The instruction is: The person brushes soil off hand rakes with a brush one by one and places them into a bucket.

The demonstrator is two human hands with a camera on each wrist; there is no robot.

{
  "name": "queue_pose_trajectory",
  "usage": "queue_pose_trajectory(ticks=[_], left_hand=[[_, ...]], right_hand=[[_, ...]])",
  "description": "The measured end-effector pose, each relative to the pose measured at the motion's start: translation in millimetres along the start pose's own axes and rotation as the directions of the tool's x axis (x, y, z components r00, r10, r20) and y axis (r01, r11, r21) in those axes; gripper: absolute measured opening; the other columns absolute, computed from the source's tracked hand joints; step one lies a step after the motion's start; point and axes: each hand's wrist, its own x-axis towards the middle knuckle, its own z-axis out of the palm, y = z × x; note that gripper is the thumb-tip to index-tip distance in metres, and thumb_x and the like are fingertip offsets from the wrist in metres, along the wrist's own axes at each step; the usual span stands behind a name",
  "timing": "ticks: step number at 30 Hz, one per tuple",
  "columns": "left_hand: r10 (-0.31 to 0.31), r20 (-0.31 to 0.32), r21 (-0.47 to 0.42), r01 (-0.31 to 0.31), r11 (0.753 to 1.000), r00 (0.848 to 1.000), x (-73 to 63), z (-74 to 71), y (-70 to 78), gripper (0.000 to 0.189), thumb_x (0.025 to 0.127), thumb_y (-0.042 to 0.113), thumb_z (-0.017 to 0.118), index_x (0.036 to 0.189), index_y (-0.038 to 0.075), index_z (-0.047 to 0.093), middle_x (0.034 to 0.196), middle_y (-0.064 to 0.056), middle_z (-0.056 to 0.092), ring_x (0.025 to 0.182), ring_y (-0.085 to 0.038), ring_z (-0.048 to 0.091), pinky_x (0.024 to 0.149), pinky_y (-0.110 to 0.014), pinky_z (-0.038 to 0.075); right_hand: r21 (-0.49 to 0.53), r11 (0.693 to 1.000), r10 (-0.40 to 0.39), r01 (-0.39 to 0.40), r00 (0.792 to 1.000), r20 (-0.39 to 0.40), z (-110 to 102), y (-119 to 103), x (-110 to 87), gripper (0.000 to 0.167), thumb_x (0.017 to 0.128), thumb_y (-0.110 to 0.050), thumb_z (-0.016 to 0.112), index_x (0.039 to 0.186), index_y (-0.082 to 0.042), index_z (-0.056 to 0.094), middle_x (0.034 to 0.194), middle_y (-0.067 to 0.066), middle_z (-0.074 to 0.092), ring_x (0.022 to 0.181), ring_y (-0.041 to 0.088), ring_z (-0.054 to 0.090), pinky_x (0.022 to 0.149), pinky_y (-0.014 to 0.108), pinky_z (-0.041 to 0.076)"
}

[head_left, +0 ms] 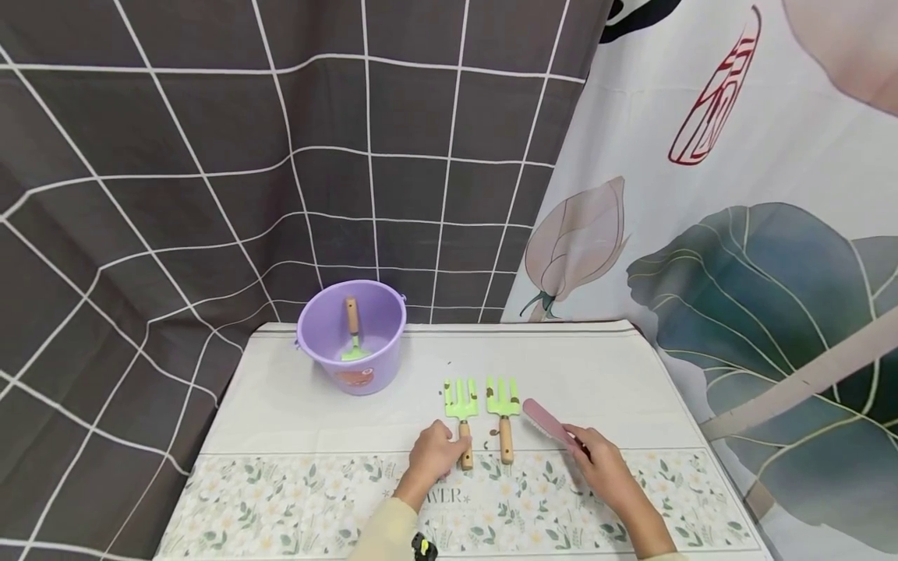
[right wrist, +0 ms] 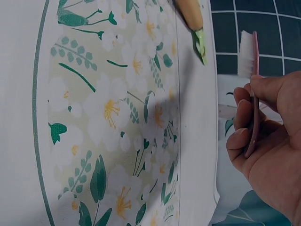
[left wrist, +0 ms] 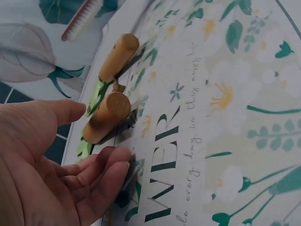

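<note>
Two small garden forks lie side by side on the table, with green tines and wooden handles. My left hand (head_left: 431,454) is beside the handle of the left fork (head_left: 466,448); in the left wrist view its thumb and fingers are apart around the handle (left wrist: 109,117). Brown patches mark the tines of both the left and the right fork (head_left: 505,436). To the right, my right hand (head_left: 605,467) grips a pink brush (head_left: 549,422) by its handle. White bristles (right wrist: 246,54) show on the brush in the right wrist view, held above the tabletop.
A purple bucket (head_left: 382,370) stands at the back left, with a green, wooden-handled garden tool (head_left: 353,319) inside. Brown crumbs (head_left: 494,432) lie between the forks. The table has a floral cloth (head_left: 281,499); a dark grid curtain (head_left: 210,156) hangs behind.
</note>
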Motion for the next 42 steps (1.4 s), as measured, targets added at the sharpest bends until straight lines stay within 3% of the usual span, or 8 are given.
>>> queue_pose_trajectory(ticks=[6, 10, 15, 19, 25, 32, 37, 42], left_hand=[[0.047, -0.035, 0.113, -0.043, 0.993, 0.998, 4.9, 10.1, 3.0, 0.037, 0.091, 0.039, 0.075, 0.09, 0.007, 0.058, 0.068, -0.003, 0.055, 0.056, -0.018, 0.053, 0.05, -0.031, 0.039], [0.053, -0.029, 0.103, -0.049, 0.993, 0.998, 4.8, 11.8, 4.6, 0.029, 0.09, 0.034, 0.071, 0.077, 0.011, 0.057, 0.058, -0.001, 0.054, 0.048, -0.015, 0.05, 0.044, -0.028, 0.037], [0.019, -0.027, 0.048, -0.018, 0.999, 0.999, 3.4, 10.2, 5.5, 0.025, 0.087, 0.026, 0.067, 0.068, 0.013, 0.058, 0.052, 0.0, 0.055, 0.041, -0.012, 0.049, 0.038, -0.024, 0.038], [-0.022, 0.009, -0.093, 0.022, 0.995, 1.0, 6.8, 6.0, 5.1, 0.021, 0.088, 0.017, 0.064, 0.071, 0.007, 0.06, 0.052, -0.003, 0.06, 0.038, -0.009, 0.054, 0.036, -0.023, 0.048], [-0.088, 0.161, -0.363, 0.142, 0.921, 0.983, 11.8, -6.7, 4.5, 0.016, 0.096, 0.009, 0.059, 0.102, -0.006, 0.054, 0.073, -0.012, 0.06, 0.052, -0.018, 0.07, 0.054, -0.026, 0.061], [-0.076, 0.237, -0.472, 0.183, 0.862, 0.969, 11.5, -12.8, 4.2, 0.019, 0.101, 0.005, 0.052, 0.112, -0.01, 0.05, 0.088, -0.018, 0.065, 0.071, -0.026, 0.076, 0.066, -0.032, 0.065], [-0.053, 0.25, -0.529, 0.182, 0.829, 0.967, 9.9, -12.7, 5.8, 0.016, 0.104, 0.002, 0.044, 0.117, -0.008, 0.043, 0.086, -0.012, 0.061, 0.066, -0.014, 0.062, 0.057, -0.024, 0.057], [-0.032, 0.222, -0.528, 0.148, 0.836, 0.975, 9.6, -12.5, 9.9, 0.012, 0.106, 0.005, 0.043, 0.114, -0.002, 0.04, 0.078, -0.003, 0.052, 0.058, -0.009, 0.045, 0.051, -0.019, 0.04]], right_hand=[[0.022, 1.0, -0.011, 0.011, 1.0, 0.007, -0.6, 0.8, 0.8, 0.036, 0.101, -0.004, 0.064, 0.137, -0.004, 0.064, 0.104, 0.006, 0.067, 0.08, 0.009, 0.054, 0.064, 0.023, 0.05], [0.022, 1.0, -0.013, 0.013, 1.0, 0.011, -0.9, 0.5, 0.9, 0.036, 0.101, -0.004, 0.065, 0.137, -0.004, 0.064, 0.102, 0.006, 0.067, 0.079, 0.009, 0.054, 0.064, 0.023, 0.049], [0.022, 1.0, -0.011, 0.011, 1.0, 0.018, -1.9, 0.5, 0.7, 0.036, 0.101, -0.004, 0.064, 0.137, -0.004, 0.064, 0.104, 0.006, 0.067, 0.081, 0.009, 0.054, 0.065, 0.023, 0.05], [0.017, 1.0, -0.011, 0.01, 1.0, 0.022, -3.2, 1.3, 1.5, 0.036, 0.102, -0.004, 0.063, 0.138, -0.005, 0.064, 0.105, 0.006, 0.067, 0.081, 0.009, 0.055, 0.065, 0.024, 0.049], [-0.007, 0.999, -0.038, 0.038, 0.999, 0.022, -2.3, 0.9, 6.9, 0.037, 0.101, -0.004, 0.064, 0.138, -0.005, 0.064, 0.106, 0.006, 0.068, 0.085, 0.01, 0.058, 0.069, 0.026, 0.053], [-0.014, 0.997, -0.07, 0.071, 0.997, 0.006, -4.1, -1.6, 12.9, 0.035, 0.101, -0.004, 0.063, 0.136, -0.004, 0.064, 0.102, 0.004, 0.066, 0.08, 0.007, 0.055, 0.065, 0.024, 0.05], [-0.032, 0.991, -0.129, 0.127, 0.991, -0.036, -6.6, -3.3, 18.2, 0.034, 0.1, -0.004, 0.065, 0.134, -0.003, 0.065, 0.097, 0.003, 0.066, 0.077, 0.006, 0.052, 0.063, 0.024, 0.048], [-0.032, 0.988, -0.151, 0.149, 0.987, -0.06, -10.1, -6.3, 25.3, 0.034, 0.1, -0.004, 0.066, 0.134, -0.004, 0.066, 0.097, 0.003, 0.065, 0.077, 0.006, 0.052, 0.063, 0.024, 0.048]])
